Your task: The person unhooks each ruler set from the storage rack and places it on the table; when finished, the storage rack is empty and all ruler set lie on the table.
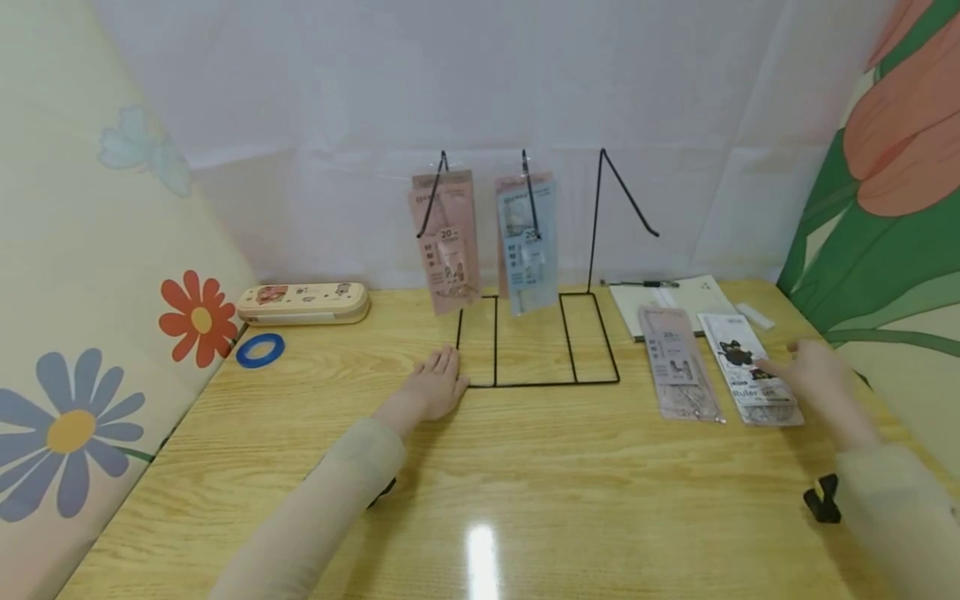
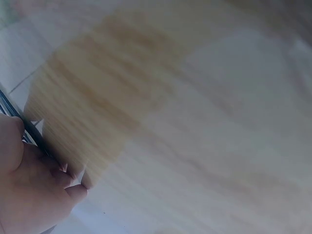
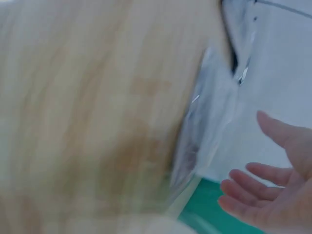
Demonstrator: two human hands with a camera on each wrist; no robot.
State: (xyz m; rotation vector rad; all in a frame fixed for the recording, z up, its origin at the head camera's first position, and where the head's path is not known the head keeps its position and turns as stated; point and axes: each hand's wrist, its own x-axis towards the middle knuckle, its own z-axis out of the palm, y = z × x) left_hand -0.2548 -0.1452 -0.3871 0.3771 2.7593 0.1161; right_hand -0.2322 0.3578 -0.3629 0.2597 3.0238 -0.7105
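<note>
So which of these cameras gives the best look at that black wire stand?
The head view: the black wire stand shows whole, its base on the table, two packets hanging from its hooks, the left hand flat beside its base. The left wrist view shows only a dark blurred strip by the fingers, likely its base wire. The right wrist view shows none of it.

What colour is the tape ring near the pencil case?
Blue tape ring, clearest in the head view.
</note>
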